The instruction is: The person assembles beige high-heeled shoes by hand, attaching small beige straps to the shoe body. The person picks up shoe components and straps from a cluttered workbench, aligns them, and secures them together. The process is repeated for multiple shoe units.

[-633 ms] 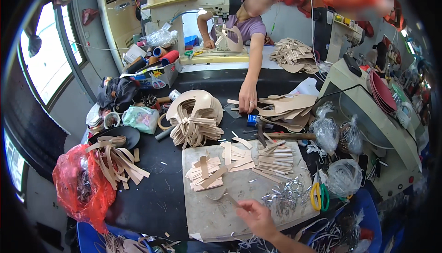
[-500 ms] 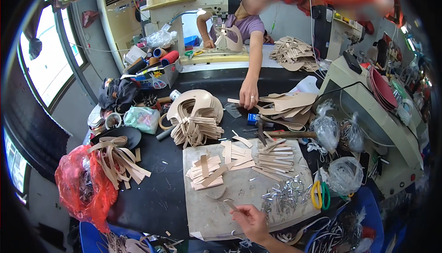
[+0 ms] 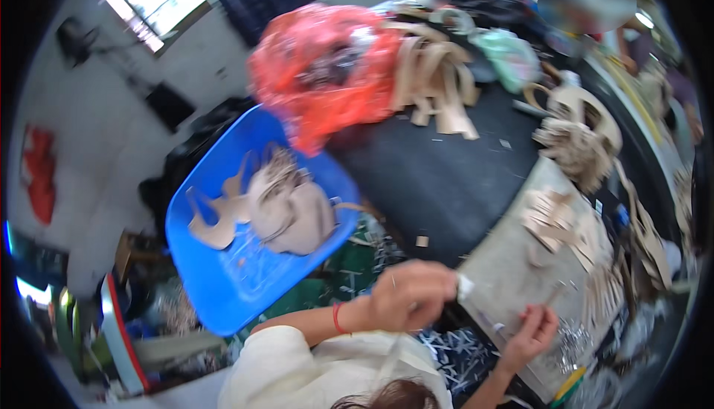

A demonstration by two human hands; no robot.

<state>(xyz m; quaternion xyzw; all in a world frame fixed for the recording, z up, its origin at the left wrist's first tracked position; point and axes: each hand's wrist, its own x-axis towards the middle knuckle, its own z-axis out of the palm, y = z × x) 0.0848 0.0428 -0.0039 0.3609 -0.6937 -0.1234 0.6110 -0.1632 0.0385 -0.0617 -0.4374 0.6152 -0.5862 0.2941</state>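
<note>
My left hand (image 3: 413, 294) is curled into a fist at the near corner of a grey work board (image 3: 506, 290); whether it holds anything is unclear. My right hand (image 3: 532, 331) rests on the board's near edge, its fingers pinched on a thin stick-like tool (image 3: 554, 291). Small tan cut pieces (image 3: 550, 216) lie stacked on the board. To my left, beside the black table (image 3: 439, 178), stands a blue plastic basket (image 3: 223, 297) holding tan shaped leather pieces (image 3: 290, 212).
A red plastic bag (image 3: 327, 59) sits at the table's left end beside a heap of tan strips (image 3: 435, 82). Looped tan straps (image 3: 576, 123) lie farther along. A co-worker (image 3: 587, 0) is blurred at the far side. Clutter fills the floor below the basket.
The view has swung sharply left and down, bringing the blue basket and floor into sight. My left hand has come into view by the board. My right hand stays at the board's near edge.
</note>
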